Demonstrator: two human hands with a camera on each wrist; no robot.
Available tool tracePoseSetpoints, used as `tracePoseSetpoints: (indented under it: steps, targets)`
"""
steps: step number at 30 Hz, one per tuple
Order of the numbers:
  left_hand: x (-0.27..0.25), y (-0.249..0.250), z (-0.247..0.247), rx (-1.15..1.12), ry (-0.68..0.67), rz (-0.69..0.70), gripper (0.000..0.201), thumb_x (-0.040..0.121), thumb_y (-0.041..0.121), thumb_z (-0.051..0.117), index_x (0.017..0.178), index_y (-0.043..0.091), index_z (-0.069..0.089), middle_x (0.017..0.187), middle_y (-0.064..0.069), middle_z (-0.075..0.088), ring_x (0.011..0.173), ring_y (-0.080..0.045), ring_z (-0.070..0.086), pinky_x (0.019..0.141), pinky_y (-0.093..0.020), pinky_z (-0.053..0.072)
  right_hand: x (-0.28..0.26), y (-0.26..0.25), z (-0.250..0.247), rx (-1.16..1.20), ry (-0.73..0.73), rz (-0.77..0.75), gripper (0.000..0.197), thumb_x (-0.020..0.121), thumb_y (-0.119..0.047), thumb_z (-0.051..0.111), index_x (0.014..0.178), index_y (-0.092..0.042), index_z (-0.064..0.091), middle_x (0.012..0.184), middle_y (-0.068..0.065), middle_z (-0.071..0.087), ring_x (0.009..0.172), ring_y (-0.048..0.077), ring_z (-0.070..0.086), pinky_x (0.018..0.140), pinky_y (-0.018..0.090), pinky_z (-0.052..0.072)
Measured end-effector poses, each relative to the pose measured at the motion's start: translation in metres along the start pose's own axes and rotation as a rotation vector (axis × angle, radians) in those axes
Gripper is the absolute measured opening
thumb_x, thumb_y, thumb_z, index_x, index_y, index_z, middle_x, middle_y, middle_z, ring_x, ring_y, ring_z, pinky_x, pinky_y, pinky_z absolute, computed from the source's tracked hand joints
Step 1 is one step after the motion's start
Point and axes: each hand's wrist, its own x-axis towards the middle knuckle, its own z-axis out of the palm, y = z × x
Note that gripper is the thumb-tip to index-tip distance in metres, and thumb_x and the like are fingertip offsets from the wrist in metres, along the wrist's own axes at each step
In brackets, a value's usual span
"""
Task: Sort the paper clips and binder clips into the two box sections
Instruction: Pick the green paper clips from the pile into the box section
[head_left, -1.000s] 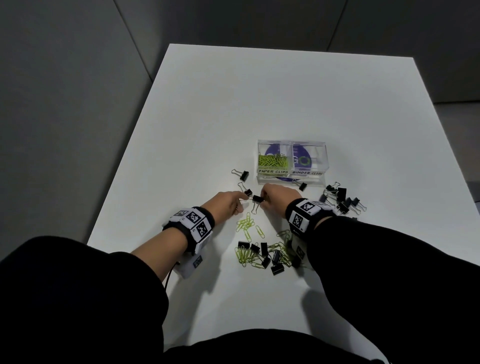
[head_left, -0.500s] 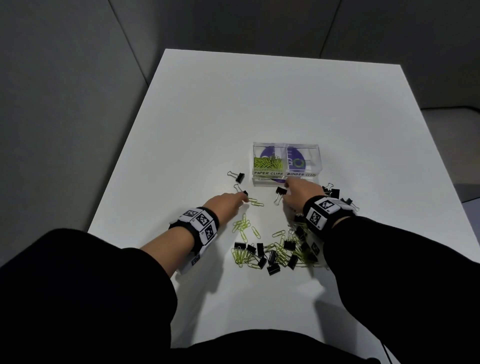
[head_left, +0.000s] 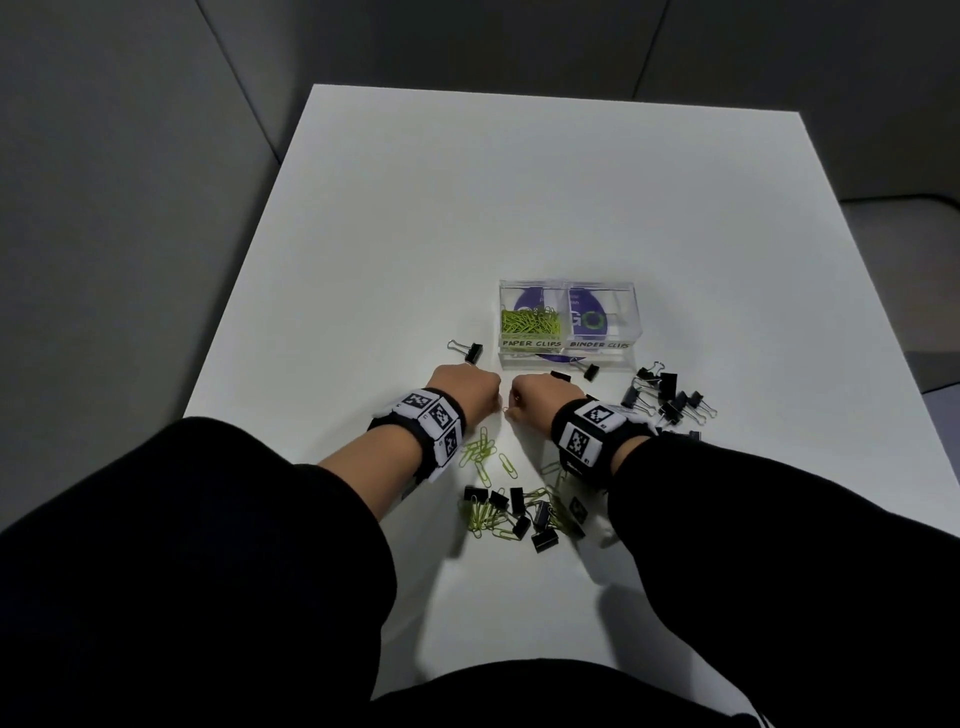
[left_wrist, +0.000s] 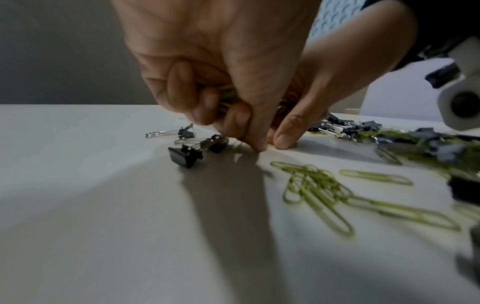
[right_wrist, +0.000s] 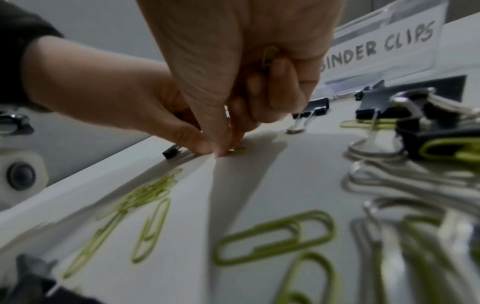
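Grey padded walls close round the white square table that fills the middle of my head view. At centre frame my left hand and right hand meet knuckle to knuckle, wrists raised, fingertips turned down to the tabletop. From the left wrist camera I see the left fingers curled round a small bunch of yellow-green wire paper clips held in the palm, thumb tip pressed to the surface. From the right wrist camera the right fingers are curled too, one yellow-green clip tucked under them, while thumb and forefinger pinch down on another clip lying flat exactly where the two hands touch.

Just above the hands sits the clear plastic two-section box; its left section, labelled PAPER CLIPS, holds a heap of yellow-green clips, and what lies in the right section, labelled BINDER CLIPS, I cannot tell. Loose paper clips lie just below the left hand. A mixed pile of black binder clips and paper clips lies lower, between my forearms. More black binder clips cluster to the right of the right hand, and a single one lies left of the box.
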Motion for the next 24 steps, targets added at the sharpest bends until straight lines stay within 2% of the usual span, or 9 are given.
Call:
tracePoseSetpoints:
  steps: [4,8,11,17,20,22,24]
  targets:
    - [-0.007,0.002,0.009,-0.006,0.053,0.035,0.028,0.097,0.026,0.037,0.115,0.008,0.049,0.102,-0.015,0.066,0.096,-0.032,0.059,0.074,-0.034,0.044,-0.007,0.009,0.003,-0.034,-0.015,0.0,0.022,0.092,-0.028,0.049,0.103,-0.01,0.056,0.111,0.01,0.063,0.103,0.028,0.058,0.085,0.039,0.047]
    - [-0.007,0.0,0.008,-0.087,0.084,0.011,0.035,0.094,0.03,0.047,0.125,0.014,0.041,0.103,-0.01,0.067,0.095,-0.03,0.061,0.077,-0.034,0.047,-0.017,0.01,0.004,-0.037,-0.038,-0.016,0.019,0.092,-0.026,0.049,0.1,-0.01,0.057,0.109,0.01,0.063,0.102,0.028,0.058,0.085,0.037,0.047]
    - [-0.002,0.001,0.006,-0.071,0.092,-0.01,0.029,0.094,0.027,0.044,0.118,0.011,0.049,0.106,-0.011,0.066,0.099,-0.03,0.061,0.082,-0.035,0.047,-0.027,0.013,0.001,-0.038,-0.044,-0.037,0.01,0.093,-0.022,0.046,0.088,-0.014,0.046,0.093,0.009,0.055,0.086,0.025,0.053,0.073,0.033,0.041]
    - [-0.004,0.0,0.009,-0.148,0.11,-0.102,0.032,0.092,0.033,0.05,0.116,0.011,0.051,0.11,-0.009,0.065,0.102,-0.028,0.061,0.083,-0.034,0.046,-0.04,0.03,-0.014,0.192,0.036,0.02,0.01,0.093,-0.015,0.04,0.087,-0.008,0.035,0.064,0.002,0.039,0.072,0.023,0.042,0.052,0.03,0.025]
    - [-0.005,-0.001,0.009,-0.136,0.086,-0.112,0.029,0.093,0.03,0.048,0.114,0.012,0.058,0.113,-0.008,0.064,0.105,-0.027,0.06,0.085,-0.034,0.046,-0.047,0.035,-0.015,0.22,-0.004,0.042,0.006,0.093,-0.011,0.04,0.093,-0.007,0.036,0.067,0.004,0.044,0.073,0.023,0.044,0.058,0.031,0.03]
    - [-0.007,-0.002,0.01,-0.141,0.072,-0.099,0.028,0.094,0.029,0.047,0.114,0.014,0.059,0.115,-0.007,0.064,0.108,-0.026,0.058,0.087,-0.035,0.046,-0.051,0.037,-0.011,0.214,-0.027,0.043,0.015,0.094,-0.012,0.04,0.108,-0.006,0.041,0.068,0.001,0.046,0.075,0.023,0.046,0.066,0.029,0.033]
    - [-0.009,-0.001,0.01,-0.092,0.069,-0.084,0.027,0.095,0.024,0.044,0.113,0.011,0.059,0.116,-0.008,0.063,0.11,-0.026,0.056,0.087,-0.036,0.046,-0.056,0.036,-0.008,0.165,-0.047,0.03,0.023,0.096,-0.015,0.039,0.118,-0.007,0.044,0.079,0.003,0.051,0.078,0.022,0.047,0.068,0.028,0.033]
